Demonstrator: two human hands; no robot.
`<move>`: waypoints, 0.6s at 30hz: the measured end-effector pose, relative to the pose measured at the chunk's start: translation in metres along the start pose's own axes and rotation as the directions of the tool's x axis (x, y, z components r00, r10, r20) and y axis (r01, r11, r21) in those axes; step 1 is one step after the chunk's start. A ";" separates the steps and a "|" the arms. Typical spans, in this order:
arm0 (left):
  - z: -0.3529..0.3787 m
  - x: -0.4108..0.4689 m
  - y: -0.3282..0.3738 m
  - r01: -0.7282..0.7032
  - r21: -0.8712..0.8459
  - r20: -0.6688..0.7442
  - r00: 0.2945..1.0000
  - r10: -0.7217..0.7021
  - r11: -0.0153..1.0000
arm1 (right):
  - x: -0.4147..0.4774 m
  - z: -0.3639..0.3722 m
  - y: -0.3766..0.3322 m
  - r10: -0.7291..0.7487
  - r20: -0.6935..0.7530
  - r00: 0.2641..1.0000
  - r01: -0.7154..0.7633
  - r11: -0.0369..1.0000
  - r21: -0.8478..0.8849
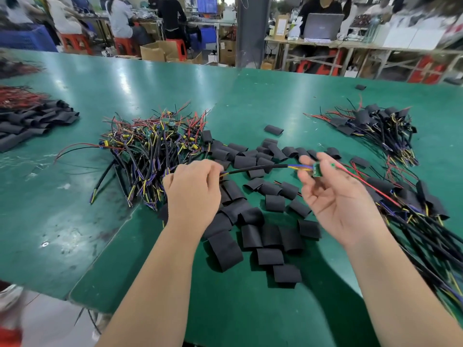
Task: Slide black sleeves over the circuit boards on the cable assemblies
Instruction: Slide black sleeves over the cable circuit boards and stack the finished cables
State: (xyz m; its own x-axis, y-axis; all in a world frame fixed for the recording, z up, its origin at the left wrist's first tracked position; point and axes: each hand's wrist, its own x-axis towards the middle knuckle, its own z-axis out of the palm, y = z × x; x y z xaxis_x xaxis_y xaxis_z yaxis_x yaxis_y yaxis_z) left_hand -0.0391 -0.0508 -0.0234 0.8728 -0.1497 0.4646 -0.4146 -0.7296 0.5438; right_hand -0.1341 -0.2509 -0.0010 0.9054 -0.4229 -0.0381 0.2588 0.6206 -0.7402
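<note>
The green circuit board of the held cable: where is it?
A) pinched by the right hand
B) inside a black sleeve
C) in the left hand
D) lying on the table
A: the green circuit board sits bare between the fingertips of the right hand, while the left hand holds the black cable at its other end.

Left grip [193,194] is seen from the back, so its fingertips and the end of the cable [258,169] running into it are hidden. Right grip [335,196] covers part of the circuit board [317,170], and the bits on it are too tiny to read. The sleeved cable pile [426,234] runs off the right edge, and the long sleeves [30,123] run off the left. People [120,18] behind the counter [75,196] are just blur.
</note>
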 end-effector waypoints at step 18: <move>0.014 -0.015 0.024 -0.072 -0.512 0.323 0.907 0.270 0.856 | 0.005 0.002 0.010 0.110 0.357 0.928 0.067 0.891 -0.450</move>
State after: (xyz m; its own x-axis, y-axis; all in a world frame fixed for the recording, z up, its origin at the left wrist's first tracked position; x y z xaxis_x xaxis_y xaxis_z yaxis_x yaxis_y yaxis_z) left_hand -0.0584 -0.0755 -0.0274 0.7627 -0.5488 0.3422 -0.5499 -0.2717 0.7898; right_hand -0.1265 -0.2451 -0.0075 0.9885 -0.0879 0.1227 0.1398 0.2274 -0.9637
